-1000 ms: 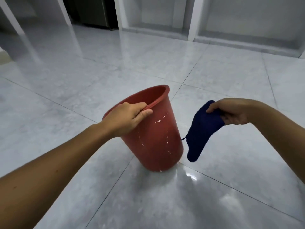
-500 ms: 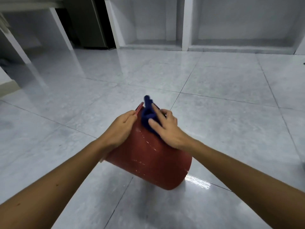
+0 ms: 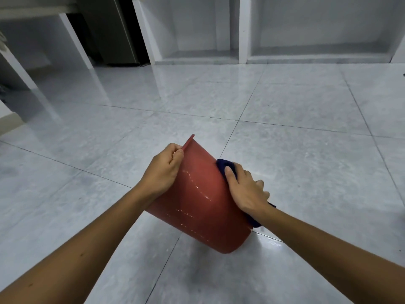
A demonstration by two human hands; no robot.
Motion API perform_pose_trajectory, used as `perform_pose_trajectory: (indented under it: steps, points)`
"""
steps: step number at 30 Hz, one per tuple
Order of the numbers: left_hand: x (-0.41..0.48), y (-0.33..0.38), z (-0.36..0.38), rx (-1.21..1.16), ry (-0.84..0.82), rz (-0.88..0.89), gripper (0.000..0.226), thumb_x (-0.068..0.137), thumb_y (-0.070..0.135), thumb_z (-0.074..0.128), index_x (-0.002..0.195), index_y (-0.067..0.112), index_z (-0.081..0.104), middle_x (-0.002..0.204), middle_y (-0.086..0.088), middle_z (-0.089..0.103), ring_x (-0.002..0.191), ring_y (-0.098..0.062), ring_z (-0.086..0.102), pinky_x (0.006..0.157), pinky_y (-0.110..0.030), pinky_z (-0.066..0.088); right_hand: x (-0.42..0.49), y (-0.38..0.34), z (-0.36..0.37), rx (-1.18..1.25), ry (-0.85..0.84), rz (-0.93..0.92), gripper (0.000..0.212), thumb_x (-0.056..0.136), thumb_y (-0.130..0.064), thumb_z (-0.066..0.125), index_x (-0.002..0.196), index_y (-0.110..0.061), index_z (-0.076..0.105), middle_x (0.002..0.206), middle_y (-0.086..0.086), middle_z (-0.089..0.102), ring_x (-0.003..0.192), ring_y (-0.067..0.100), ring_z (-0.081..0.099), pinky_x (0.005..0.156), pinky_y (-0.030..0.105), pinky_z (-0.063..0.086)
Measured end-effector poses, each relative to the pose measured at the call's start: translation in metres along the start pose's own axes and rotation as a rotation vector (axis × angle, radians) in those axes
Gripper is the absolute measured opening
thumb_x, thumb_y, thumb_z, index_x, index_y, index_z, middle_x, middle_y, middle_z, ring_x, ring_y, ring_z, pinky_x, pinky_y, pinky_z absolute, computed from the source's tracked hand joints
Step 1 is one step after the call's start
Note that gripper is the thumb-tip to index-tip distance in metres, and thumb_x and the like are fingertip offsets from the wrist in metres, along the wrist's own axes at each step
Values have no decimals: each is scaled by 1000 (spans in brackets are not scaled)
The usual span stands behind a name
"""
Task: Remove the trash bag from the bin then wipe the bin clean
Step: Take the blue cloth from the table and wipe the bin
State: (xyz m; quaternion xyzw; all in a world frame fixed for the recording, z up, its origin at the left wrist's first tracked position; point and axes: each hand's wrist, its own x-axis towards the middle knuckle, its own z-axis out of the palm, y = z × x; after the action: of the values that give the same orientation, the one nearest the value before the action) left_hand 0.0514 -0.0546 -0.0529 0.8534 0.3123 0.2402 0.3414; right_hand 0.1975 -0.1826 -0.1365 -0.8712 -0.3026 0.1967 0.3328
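A red plastic bin [image 3: 197,200] with white scuff marks is tilted away from me, its mouth facing the far side and its base edge on the floor. My left hand [image 3: 164,170] grips the rim at the bin's upper left. My right hand [image 3: 245,189] presses a dark blue cloth [image 3: 224,166] flat against the bin's right outer wall; part of the cloth shows beyond my fingers and below my wrist. The inside of the bin is hidden. No trash bag is in view.
Glossy grey tiled floor [image 3: 306,163] stretches all around. White open cabinet bays [image 3: 238,36] line the far wall. A dark appliance [image 3: 114,34] stands at the back left, next to slanted white supports [image 3: 74,38].
The bin has tipped further away from me. My right hand with the cloth slid from the rim down the bin's right side. My left hand kept its grip on the rim.
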Motion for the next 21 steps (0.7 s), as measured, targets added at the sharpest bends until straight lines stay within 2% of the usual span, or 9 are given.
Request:
perform_pose_trajectory:
  steps: [3,6,9,11,12,14,16,18,21]
  points:
    - [5,6,5,6,4,-33,22,95,29,33,97,13,49,77,1,56,69,-16,49,62,-31,39,-3,-20,-3,7,48,-301,54,91,-62,26,144,-51,22,152,-8,36,128,35,36,103,47,29]
    - [7,12,5,-121,-74,-66,20,87,26,34,96,30,51,81,4,64,69,-13,58,62,-28,46,9,-29,-14,-27,89,-465,62,88,-62,34,145,-40,27,143,-5,50,119,31,45,97,38,31]
    - [-6,2,1,-277,-141,-4,32,89,29,43,114,49,49,94,14,71,76,0,66,68,-16,50,22,-8,-18,-26,178,-299,57,86,-70,34,127,-33,47,120,-6,63,112,27,49,92,40,33]
    - [-21,-13,3,-107,-66,48,31,95,42,42,126,43,44,104,18,67,92,4,64,75,-12,44,30,13,-15,82,46,-74,61,86,-73,30,125,-29,46,121,-2,62,111,27,53,96,44,40]
    - [-29,-20,5,-34,-11,59,32,96,45,38,126,37,47,100,17,66,90,3,63,72,-12,43,31,19,-14,136,-34,-7,65,86,-75,27,128,-28,42,123,1,61,107,27,56,95,45,44]
    - [-36,-27,9,35,51,91,33,96,47,31,111,28,54,78,4,64,66,-6,59,60,-18,42,30,20,-13,182,-101,32,75,79,-83,21,132,-32,37,125,1,60,105,27,57,95,45,44]
    - [-32,-23,11,47,80,113,28,98,43,29,87,30,51,62,-1,49,52,-8,43,52,-19,35,29,12,-12,124,-87,2,78,73,-88,20,137,-44,31,134,-3,54,120,32,49,102,51,36]
    - [-24,-16,13,52,96,117,31,100,37,29,75,27,45,60,1,40,51,-7,37,50,-19,32,27,0,-11,19,-59,-35,67,82,-80,23,141,-49,25,144,-3,44,130,35,38,105,56,27]
    - [-13,-8,22,55,81,107,34,100,33,30,76,12,43,61,1,39,50,-7,34,51,-24,30,19,-19,-10,41,18,-153,51,93,-62,27,142,-50,25,149,-2,38,130,36,33,104,55,26]
